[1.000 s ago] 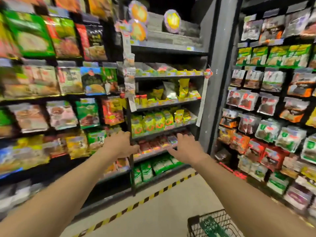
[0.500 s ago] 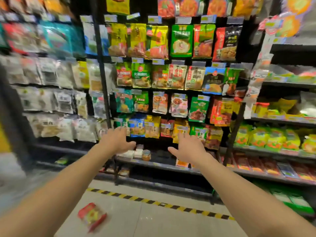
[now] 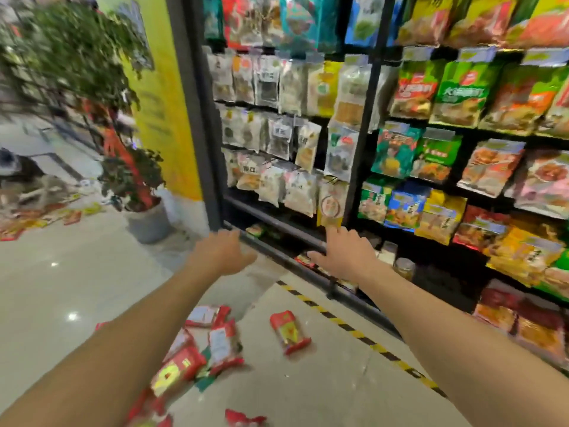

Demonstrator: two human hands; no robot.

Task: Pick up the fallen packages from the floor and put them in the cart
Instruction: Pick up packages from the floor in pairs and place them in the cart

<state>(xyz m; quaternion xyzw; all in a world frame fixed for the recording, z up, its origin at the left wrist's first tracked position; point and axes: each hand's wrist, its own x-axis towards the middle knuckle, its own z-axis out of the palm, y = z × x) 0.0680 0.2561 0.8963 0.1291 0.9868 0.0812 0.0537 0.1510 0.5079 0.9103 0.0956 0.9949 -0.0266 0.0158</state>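
Left hand (image 3: 223,255): out in front and empty, fingers loose and spread, hovering over the floor on the aisle side of the striped tape (image 3: 348,326).
Right hand (image 3: 345,257): empty too, fingers straight and index leading, up past the far end of the striped tape at the bottom rail of the shelf rack (image 3: 366,118); whether it touches the rail, cannot tell.
Fallen packages (image 3: 221,343): red packs, all on the floor, all on the aisle side of the striped tape, below both hands.
Lone pack (image 3: 289,332): lying flat by itself, the 1 nearest the striped tape but clear of it.
Cluster: at least 4 packs overlapping, farther from the tape than the lone pack, partly hidden behind the left forearm.
Edge pack (image 3: 244,420): 1 more red piece at the bottom of the view, cut off.
Shelf rack: on the other side of the striped tape, hung with rows of bagged goods.
Jars (image 3: 405,268): 2 on the rack's lowest level, just beyond the tape.
Potted plant (image 3: 135,180): well beyond the tape's far end, against a yellow wall.
Far litter (image 3: 37,217): more packs strewn on the floor, far left of the tape, blurred.
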